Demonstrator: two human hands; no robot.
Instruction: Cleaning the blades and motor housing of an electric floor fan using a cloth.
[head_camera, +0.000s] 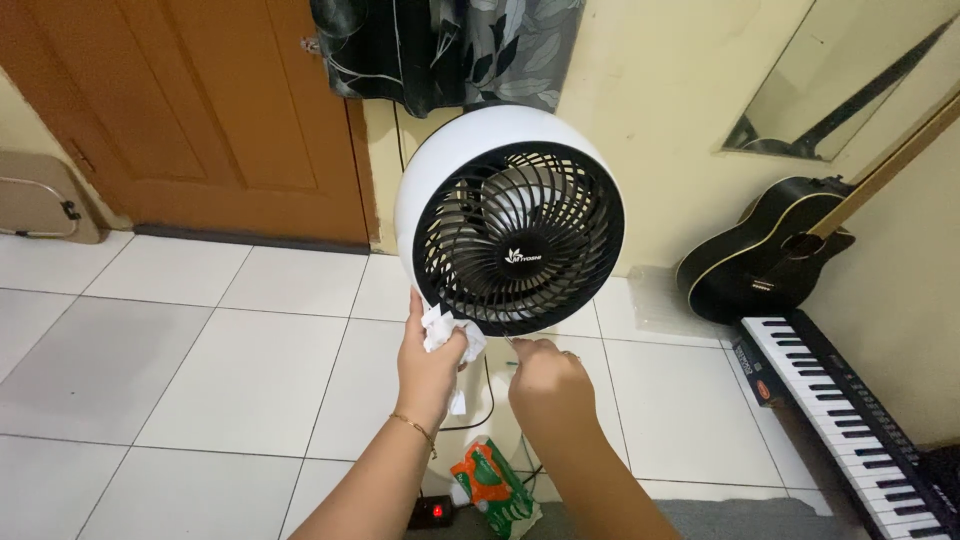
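Observation:
A round white fan with a black front grille stands upright in the middle of the view, its grille turned toward me. My left hand presses a crumpled white tissue against the lower left rim of the grille. My right hand is closed just below the grille's bottom edge, pinching a thin tool whose tip points at the rim. A thin bracelet sits on my left wrist.
A black power cord runs down to a power strip with a red switch. A green and orange packet lies on the white tile floor. A black guitar and a keyboard are at right, a wooden door behind.

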